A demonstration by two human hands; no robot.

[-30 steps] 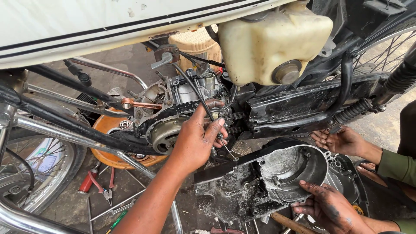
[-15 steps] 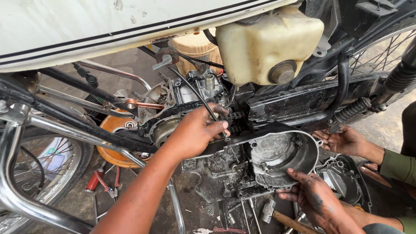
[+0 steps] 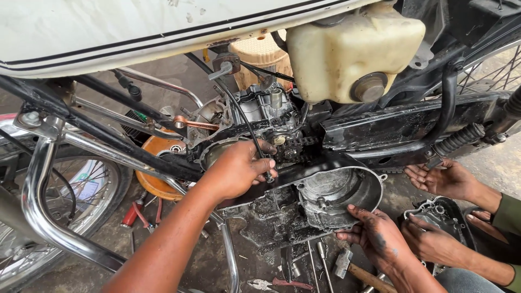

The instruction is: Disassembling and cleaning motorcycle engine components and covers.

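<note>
Hands on engine: left hand (image 3: pixel 239 171) fingers pinched on small part beside chain (image 3: pixel 296 149); right hand (image 3: pixel 374 236) grips rim of casing (image 3: pixel 304 209), just below left, lengthwise left-right.

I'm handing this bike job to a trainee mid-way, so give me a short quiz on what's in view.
1. True or false: the right hand grips the rim of the engine cover.
2. What lies on the ground just below that cover? A hammer; B helmet; C bucket.
3. What colour is the plastic tank above the chain?
Key: 1 true; 2 A; 3 cream.
</note>
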